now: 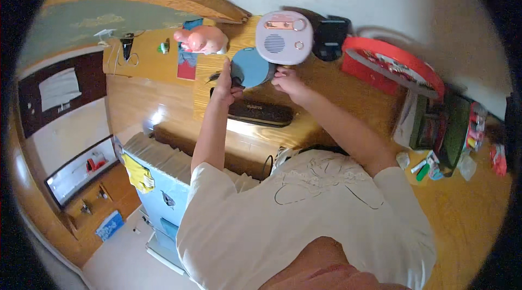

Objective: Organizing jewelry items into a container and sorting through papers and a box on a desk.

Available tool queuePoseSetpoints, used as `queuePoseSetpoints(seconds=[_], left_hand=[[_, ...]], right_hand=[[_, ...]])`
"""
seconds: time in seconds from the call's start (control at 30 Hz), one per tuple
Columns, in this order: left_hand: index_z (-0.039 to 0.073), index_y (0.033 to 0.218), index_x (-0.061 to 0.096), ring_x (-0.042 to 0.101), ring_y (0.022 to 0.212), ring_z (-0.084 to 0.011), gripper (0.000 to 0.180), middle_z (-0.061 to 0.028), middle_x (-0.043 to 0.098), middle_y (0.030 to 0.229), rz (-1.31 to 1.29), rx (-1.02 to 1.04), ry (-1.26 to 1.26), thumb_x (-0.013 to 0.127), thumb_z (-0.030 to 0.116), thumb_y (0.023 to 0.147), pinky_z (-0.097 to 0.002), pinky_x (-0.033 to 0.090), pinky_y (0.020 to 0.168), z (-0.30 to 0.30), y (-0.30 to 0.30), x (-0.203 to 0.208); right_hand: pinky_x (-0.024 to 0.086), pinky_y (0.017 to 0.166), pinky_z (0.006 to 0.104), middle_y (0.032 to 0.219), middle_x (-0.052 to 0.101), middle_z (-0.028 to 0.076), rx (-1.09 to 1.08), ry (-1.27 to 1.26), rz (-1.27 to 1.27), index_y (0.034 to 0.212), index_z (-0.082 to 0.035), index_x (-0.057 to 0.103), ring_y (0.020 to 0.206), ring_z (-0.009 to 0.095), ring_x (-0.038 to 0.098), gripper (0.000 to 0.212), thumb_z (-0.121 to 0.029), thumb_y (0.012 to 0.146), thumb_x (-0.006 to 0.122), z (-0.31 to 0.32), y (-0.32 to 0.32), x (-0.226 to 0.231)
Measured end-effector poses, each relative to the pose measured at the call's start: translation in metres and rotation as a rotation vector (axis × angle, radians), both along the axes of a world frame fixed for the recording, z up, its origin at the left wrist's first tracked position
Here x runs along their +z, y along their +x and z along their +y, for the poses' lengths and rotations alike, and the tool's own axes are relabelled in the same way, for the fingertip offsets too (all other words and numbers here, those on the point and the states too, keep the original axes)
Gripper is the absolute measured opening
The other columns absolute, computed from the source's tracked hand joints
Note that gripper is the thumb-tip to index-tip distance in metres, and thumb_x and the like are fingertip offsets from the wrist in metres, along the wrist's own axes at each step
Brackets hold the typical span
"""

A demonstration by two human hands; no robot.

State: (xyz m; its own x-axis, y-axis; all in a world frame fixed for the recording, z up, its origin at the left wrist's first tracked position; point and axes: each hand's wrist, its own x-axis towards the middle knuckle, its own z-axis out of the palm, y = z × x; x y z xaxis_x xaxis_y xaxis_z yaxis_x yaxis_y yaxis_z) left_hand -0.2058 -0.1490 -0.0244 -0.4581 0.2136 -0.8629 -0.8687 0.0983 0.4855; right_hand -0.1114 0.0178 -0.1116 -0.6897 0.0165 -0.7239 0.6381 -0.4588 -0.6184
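Note:
Over the wooden table, both my hands are at a round, flat blue object (250, 67) with dark parts at its sides; its exact kind is unclear. My left hand (226, 88) is closed at its left edge, thumb pointing up along it. On the right side, the fingers of my right hand (290, 83) are closed on its dark edge. Just behind stands a pale pink, rounded device (284, 37) with a speaker grille and knobs. A long black case or bar (260, 113) lies nearer to me, below the hands.
A pink animal figurine (204, 40) stands to the left. Behind right are a black device (332, 38) and a large red-rimmed round object (397, 61). Dark green holders (454, 132) and small items fill the far right. A chair with a pale blue cover (163, 181) is at left.

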Motion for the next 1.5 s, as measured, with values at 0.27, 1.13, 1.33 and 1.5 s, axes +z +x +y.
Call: queuePoseSetpoints(seconds=[0.27,1.13,1.33,1.5], left_hand=[[0.009,0.084,0.048,0.027,0.035,-0.009,0.052,0.0016,0.031,0.053,0.281,0.207,-0.147,0.042,0.061,0.084,-0.0246,0.02,0.032,0.006,-0.036,-0.025],[0.0,0.09,0.055,0.045,0.045,-0.0164,0.049,-0.0056,0.049,0.061,0.439,0.11,-0.364,0.038,0.045,0.09,-0.0303,0.034,0.038,0.018,-0.045,-0.035],[0.009,0.108,0.048,0.024,0.038,-0.0077,0.044,-0.0096,0.056,0.076,0.079,0.292,0.123,0.038,0.047,0.089,-0.0215,0.019,0.033,0.021,-0.039,-0.014],[0.01,0.111,0.049,0.029,0.041,-0.0075,0.046,-0.0099,0.056,0.086,0.139,0.354,0.105,0.038,0.049,0.089,-0.0202,0.022,0.035,0.03,-0.034,-0.026]], right_hand=[[0.042,0.075,0.0255,0.105,0.054,0.007,0.003,0.049,0.273,0.125,-0.005,0.037,0.096,0.013,0.051,0.062,0.001,0.067,0.058,-0.04,-0.03,0.024],[0.038,0.085,0.0305,0.135,0.031,0.006,-0.248,-0.186,0.282,0.143,-0.021,0.005,0.121,0.021,0.035,0.094,0.011,0.065,0.046,-0.048,-0.053,0.018],[0.029,0.1,0.0286,0.141,0.024,0.01,-0.068,0.047,0.399,0.142,-0.006,-0.002,0.132,0.022,0.024,0.096,0.012,0.06,0.044,-0.052,-0.058,0.039],[0.024,0.102,0.0277,0.147,0.011,0.011,-0.043,-0.012,0.441,0.143,-0.009,-0.005,0.136,0.023,0.015,0.096,0.013,0.063,0.043,-0.042,-0.055,0.045]])
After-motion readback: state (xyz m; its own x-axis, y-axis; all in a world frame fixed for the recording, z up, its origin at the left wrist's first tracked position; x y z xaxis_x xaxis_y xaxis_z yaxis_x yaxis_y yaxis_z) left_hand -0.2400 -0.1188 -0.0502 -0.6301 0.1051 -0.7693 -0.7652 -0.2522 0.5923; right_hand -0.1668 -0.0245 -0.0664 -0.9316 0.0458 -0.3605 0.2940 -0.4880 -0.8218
